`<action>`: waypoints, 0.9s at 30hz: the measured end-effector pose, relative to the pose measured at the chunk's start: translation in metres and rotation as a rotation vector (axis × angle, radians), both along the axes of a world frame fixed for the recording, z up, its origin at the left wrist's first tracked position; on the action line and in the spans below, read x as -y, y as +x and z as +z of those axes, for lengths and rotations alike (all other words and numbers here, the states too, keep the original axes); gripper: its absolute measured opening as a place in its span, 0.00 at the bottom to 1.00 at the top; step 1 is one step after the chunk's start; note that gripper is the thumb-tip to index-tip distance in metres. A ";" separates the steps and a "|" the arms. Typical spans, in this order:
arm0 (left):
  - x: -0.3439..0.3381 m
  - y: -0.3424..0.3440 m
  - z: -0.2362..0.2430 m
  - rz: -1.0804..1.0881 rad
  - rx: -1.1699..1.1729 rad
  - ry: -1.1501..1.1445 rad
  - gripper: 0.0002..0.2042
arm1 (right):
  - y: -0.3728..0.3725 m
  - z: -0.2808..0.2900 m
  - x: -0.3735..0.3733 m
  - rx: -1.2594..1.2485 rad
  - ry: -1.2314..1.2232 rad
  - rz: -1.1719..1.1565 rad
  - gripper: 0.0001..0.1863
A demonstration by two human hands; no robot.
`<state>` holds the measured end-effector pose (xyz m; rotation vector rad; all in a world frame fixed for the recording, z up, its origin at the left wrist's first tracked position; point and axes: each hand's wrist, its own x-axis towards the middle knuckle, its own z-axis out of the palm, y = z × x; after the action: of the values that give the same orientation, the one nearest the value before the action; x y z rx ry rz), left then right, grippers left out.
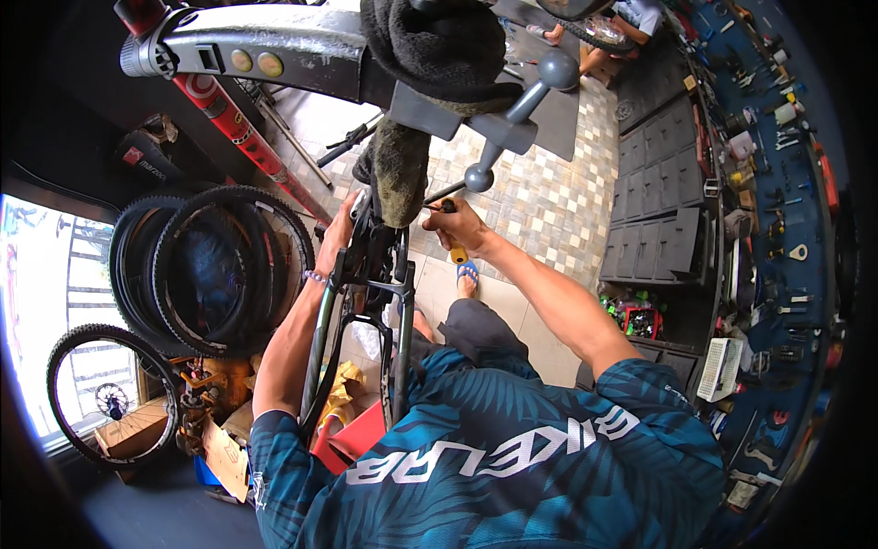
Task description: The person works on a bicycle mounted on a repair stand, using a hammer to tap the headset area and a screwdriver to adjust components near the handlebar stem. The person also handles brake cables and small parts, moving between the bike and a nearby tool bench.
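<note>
A dark green and black bike frame (400, 343) hangs upright from the clamp of a repair stand (302, 55), its rear stays toward me. My left hand (340, 222) is closed at the frame's left side, by its upper end, next to a small pale metallic piece (358, 199); what the fingers hold is partly hidden. On the other side my right hand (465, 229) is wrapped round a hand tool (446, 206) with a black part on top and yellow showing below. The tool's tip points toward the frame. Dark cloth (401, 174) covers the frame part under the clamp.
A grey clamp handle (521, 114) juts out right above my right hand. Several tyres and wheels (219, 265) stand at left. Dark drawers (654, 197) and a wall of tools (786, 247) line the right. Another person (631, 23) sits far off beside a wheel.
</note>
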<state>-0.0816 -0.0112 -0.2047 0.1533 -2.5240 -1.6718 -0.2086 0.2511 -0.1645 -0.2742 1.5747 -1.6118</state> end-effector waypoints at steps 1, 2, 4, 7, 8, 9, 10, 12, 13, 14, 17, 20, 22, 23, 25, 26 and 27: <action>0.000 0.000 0.000 0.002 -0.059 -0.111 0.41 | 0.000 0.002 0.000 0.034 0.008 -0.004 0.15; -0.001 0.001 0.001 -0.012 -0.098 -0.114 0.41 | 0.001 0.003 -0.001 0.067 0.016 -0.003 0.15; -0.001 0.002 0.002 -0.017 -0.106 -0.102 0.43 | 0.002 0.006 -0.002 0.128 0.015 0.024 0.12; -0.003 0.002 0.002 -0.003 -0.087 -0.106 0.43 | 0.003 0.009 -0.003 0.293 0.019 0.040 0.10; -0.003 0.001 0.002 -0.005 -0.098 -0.099 0.43 | 0.004 0.010 -0.003 0.332 0.024 0.034 0.10; -0.004 0.000 0.003 -0.009 -0.073 -0.078 0.43 | 0.003 0.010 -0.003 0.354 0.030 0.025 0.10; -0.003 -0.002 0.003 -0.002 -0.073 -0.094 0.42 | 0.003 0.011 -0.003 0.367 0.045 0.023 0.10; -0.002 -0.004 0.004 0.010 -0.038 -0.191 0.41 | 0.002 0.010 -0.002 0.275 0.035 0.044 0.10; 0.000 -0.004 0.005 -0.012 -0.076 -0.177 0.41 | 0.001 0.009 -0.002 0.201 0.038 0.046 0.10; 0.002 -0.004 0.006 -0.017 -0.081 -0.169 0.40 | -0.001 0.009 -0.002 0.116 0.048 0.046 0.10; 0.010 0.001 0.010 -0.051 -0.026 -0.142 0.39 | -0.009 0.010 -0.005 -0.046 0.094 0.108 0.12; 0.015 0.012 0.014 -0.022 -0.192 -0.277 0.32 | -0.018 0.014 -0.011 -0.188 0.241 0.202 0.15; 0.016 0.019 0.018 0.120 0.065 -0.327 0.28 | -0.023 0.016 -0.014 -0.215 0.307 0.248 0.16; 0.016 0.021 0.021 0.154 -0.055 -0.350 0.23 | -0.024 0.016 -0.015 -0.218 0.314 0.260 0.17; 0.016 0.025 0.029 0.157 -0.109 -0.330 0.23 | -0.020 0.013 -0.014 -0.183 0.215 0.208 0.17; 0.017 0.026 0.034 0.163 -0.136 -0.320 0.22 | -0.016 0.011 -0.012 -0.162 0.148 0.180 0.17; 0.018 0.027 0.039 0.171 -0.112 -0.282 0.21 | -0.010 0.008 -0.011 -0.159 0.112 0.118 0.16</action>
<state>-0.0548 -0.0288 -0.1653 0.2348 -2.5467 -1.2147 -0.2190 0.2619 -0.1565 -0.4359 1.7295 -1.4347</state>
